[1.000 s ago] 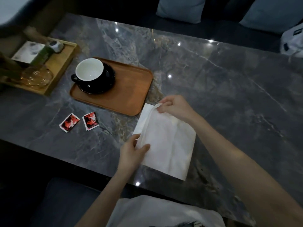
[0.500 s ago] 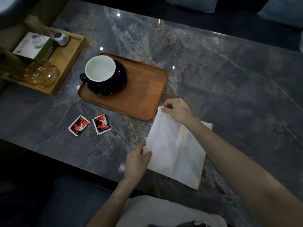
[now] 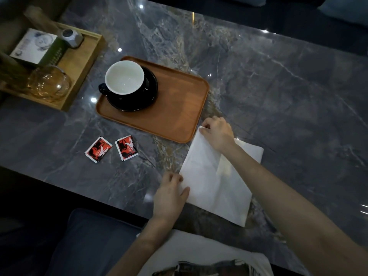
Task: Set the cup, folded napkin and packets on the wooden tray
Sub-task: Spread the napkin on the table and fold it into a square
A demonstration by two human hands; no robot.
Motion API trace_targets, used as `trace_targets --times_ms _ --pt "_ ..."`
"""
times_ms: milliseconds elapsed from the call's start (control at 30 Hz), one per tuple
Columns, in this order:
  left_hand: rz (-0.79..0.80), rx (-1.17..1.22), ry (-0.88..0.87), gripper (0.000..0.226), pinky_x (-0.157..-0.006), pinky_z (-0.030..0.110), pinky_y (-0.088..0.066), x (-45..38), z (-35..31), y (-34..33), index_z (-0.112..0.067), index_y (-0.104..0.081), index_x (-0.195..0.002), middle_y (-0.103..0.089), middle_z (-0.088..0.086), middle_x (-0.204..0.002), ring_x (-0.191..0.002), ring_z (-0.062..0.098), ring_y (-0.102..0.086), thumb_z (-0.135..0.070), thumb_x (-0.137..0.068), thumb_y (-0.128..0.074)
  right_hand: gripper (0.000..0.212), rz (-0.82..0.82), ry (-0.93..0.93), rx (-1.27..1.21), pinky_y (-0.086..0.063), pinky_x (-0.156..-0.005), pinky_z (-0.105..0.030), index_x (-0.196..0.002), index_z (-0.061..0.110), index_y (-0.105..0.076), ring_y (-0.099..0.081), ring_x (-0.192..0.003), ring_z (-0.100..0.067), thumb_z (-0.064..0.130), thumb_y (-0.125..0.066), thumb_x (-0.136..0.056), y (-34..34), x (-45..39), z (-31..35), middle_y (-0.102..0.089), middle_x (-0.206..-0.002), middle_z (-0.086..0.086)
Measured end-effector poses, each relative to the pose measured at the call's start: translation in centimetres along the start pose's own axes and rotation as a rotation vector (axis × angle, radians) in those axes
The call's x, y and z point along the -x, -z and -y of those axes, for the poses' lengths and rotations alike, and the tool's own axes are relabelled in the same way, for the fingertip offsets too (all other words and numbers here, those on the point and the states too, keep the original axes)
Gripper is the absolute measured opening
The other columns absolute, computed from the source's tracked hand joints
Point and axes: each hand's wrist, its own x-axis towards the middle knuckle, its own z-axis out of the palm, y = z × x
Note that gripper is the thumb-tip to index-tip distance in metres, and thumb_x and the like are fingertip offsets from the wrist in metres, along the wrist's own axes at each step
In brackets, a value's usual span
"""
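One white napkin [image 3: 215, 182] lay on the marble table [image 3: 278, 86] at five o'clock of the one wooden tray [image 3: 175, 114], which bore one cup [image 3: 124, 77] on one black saucer [image 3: 139, 96]; two red packets [image 3: 111, 148] lay at seven o'clock of the tray. The right hand [image 3: 218, 133] pinched the napkin's far corner and the left hand [image 3: 171, 193] pinched its near-left edge. Since a second earlier, the raised flap had been folded over flat.

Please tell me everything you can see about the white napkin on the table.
The napkin is white, thin and paper-like, folded over with a crease line and lying flat on the dark marble table, beside the wooden tray's near right corner and not on it. The right hand pinches its far corner; the left hand pinches its near left edge. A lower layer shows beyond the right forearm.
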Motion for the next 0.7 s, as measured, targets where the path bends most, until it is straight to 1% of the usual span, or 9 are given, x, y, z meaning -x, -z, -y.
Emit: trace_targets --times_ms 167,267,400,500,600,700 --pt "-0.002 -0.03 0.004 0.03 -0.079 0.04 -0.047 -0.1 -0.3 0.0 -0.007 -0.053 -0.107 -0.046 0.009 -0.121 -0.093 0.033 -0.059 -0.029 -0.087 -0.058 0.02 -0.012 -0.03 -0.027 -0.041 -0.086 -0.039 -0.097 0.01 -0.065 -0.053 -0.104 -0.03 0.021 -0.051 -0.089 0.5 0.2 0.2 -0.064 -0.106 -0.011" --pt "-0.003 -0.034 0.013 0.029 -0.079 0.043 -0.049 -0.4 -0.3 0.1 -0.006 -0.055 -0.104 -0.05 0.012 -0.118 -0.092 0.034 -0.059 -0.028 -0.086 -0.058 0.02 -0.009 -0.017 0.022 -0.041 -0.084 -0.038 -0.098 0.009 -0.064 -0.053 -0.103 -0.031 0.019 -0.049 -0.089 0.4 0.1 0.4 -0.064 -0.107 -0.012" --pt "0.014 -0.062 0.05 0.029 -0.08 0.04 -0.05 -1.0 -0.7 0.4 -0.004 -0.058 -0.099 -0.053 0.013 -0.117 -0.093 0.032 -0.059 -0.028 -0.085 -0.06 0.02 -0.014 0.012 0.092 -0.039 -0.087 -0.04 -0.101 0.01 -0.062 -0.05 -0.107 -0.031 0.023 -0.049 -0.092 0.0 -0.1 0.4 -0.061 -0.108 -0.012" --pt "0.037 -0.107 0.086 0.027 -0.082 0.041 -0.051 -1.5 -0.9 0.5 -0.003 -0.06 -0.098 -0.053 0.012 -0.118 -0.096 0.033 -0.06 -0.026 -0.084 -0.061 0.02 -0.046 0.015 0.104 -0.039 -0.085 -0.04 -0.1 0.011 -0.062 -0.05 -0.107 -0.031 0.026 -0.052 -0.091 -0.4 -0.1 0.4 -0.06 -0.107 -0.011" --pt "0.033 -0.101 0.106 0.021 -0.08 0.041 -0.049 -1.8 -0.6 0.4 -0.001 -0.063 -0.094 -0.055 0.015 -0.114 -0.098 0.035 -0.059 -0.018 -0.084 -0.056 0.021 -0.072 0.024 0.121 -0.04 -0.083 -0.04 -0.101 0.01 -0.061 -0.051 -0.106 -0.031 0.026 -0.052 -0.091 -0.6 0.1 0.4 -0.06 -0.108 -0.011" --pt "0.031 -0.099 0.099 0.021 -0.081 0.04 -0.048 -1.9 -0.2 0.5 -0.001 -0.063 -0.094 -0.06 0.017 -0.109 -0.1 0.035 -0.058 -0.016 -0.086 -0.051 0.022 -0.09 0.049 0.144 -0.04 -0.082 -0.041 -0.103 0.008 -0.059 -0.051 -0.104 -0.033 0.025 -0.051 -0.092 -0.8 0.3 0.5 -0.059 -0.109 -0.014"
